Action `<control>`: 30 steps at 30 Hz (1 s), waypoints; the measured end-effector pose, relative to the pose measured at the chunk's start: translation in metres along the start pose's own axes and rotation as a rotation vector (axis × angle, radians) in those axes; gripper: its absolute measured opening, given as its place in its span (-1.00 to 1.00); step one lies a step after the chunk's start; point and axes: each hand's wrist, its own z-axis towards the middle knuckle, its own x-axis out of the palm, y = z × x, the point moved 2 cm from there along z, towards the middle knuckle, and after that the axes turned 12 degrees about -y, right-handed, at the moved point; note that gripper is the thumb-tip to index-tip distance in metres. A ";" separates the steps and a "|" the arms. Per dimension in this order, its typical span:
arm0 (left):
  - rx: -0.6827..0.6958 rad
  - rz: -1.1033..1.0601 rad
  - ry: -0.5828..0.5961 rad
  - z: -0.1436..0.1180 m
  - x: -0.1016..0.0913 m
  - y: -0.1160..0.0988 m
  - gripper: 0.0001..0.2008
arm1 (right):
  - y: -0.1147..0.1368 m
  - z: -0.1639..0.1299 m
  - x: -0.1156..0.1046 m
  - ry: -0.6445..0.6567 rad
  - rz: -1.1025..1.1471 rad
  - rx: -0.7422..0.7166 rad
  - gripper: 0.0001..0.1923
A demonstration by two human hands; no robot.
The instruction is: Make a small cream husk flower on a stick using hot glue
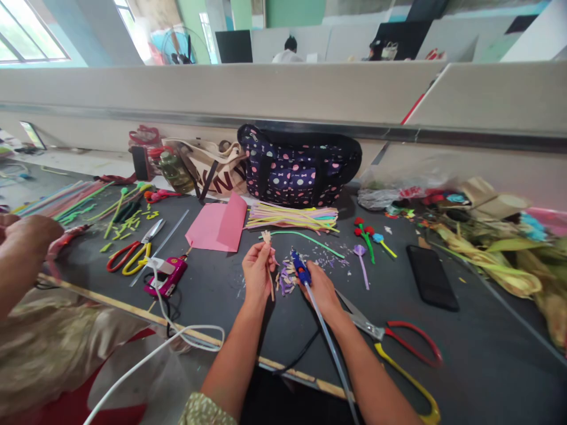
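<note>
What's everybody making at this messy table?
It looks like craft flowers. The person's left hand holds a thin stick with a small pale flower piece at its top, while the right hand grips a blue glue gun pointed toward a pile of purple scraps. Finished little flowers, a stack of coloured strips, pink paper, scissors and a phone lie around. Another person's hand works at the left edge.

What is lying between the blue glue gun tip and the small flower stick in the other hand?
Nothing visible: the glue gun in the right hand faces the flower stick, held by the left hand, across open table.
</note>
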 end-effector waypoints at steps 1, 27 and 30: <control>0.000 0.001 0.000 0.000 0.000 0.000 -0.68 | 0.001 0.000 0.000 0.013 -0.024 -0.010 -0.89; -0.002 0.009 0.000 0.000 0.000 0.000 -0.70 | -0.007 -0.002 -0.006 0.067 -0.027 0.002 -0.91; -0.005 0.009 -0.006 0.000 0.000 -0.001 -0.70 | -0.009 -0.002 -0.005 0.002 -0.053 0.020 -0.92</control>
